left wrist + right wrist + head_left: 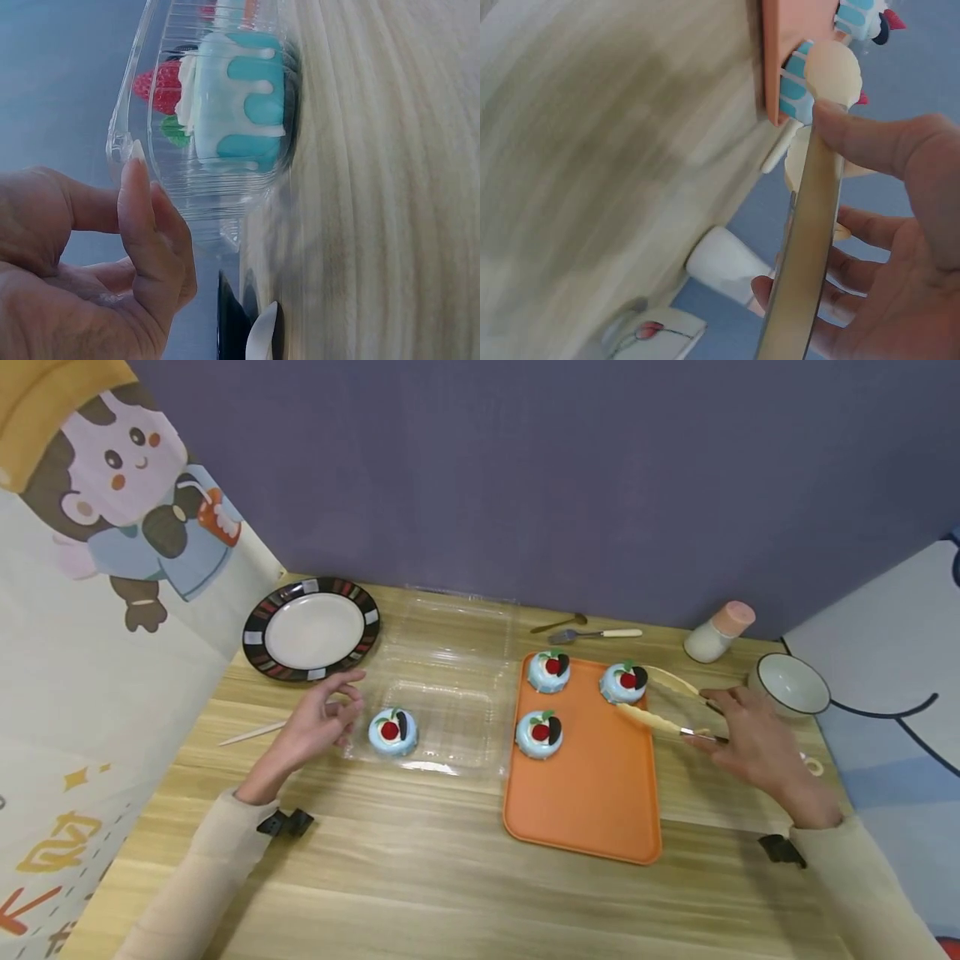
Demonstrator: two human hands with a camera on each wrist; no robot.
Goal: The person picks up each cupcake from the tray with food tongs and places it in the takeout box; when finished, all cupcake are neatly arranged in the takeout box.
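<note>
Right hand (756,742) grasping tongs (654,720), their ends flanking a blue-iced cupcake (621,686) in the far right corner of an orange tray (585,810); left hand (322,718) loosely bent beside a clear clamshell container (459,720) holding another cupcake (392,735), grip indeterminate.

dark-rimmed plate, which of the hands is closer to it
Left: the left hand is just in front of the dark-rimmed plate; the right hand is past the right edge of the orange tray.
</note>
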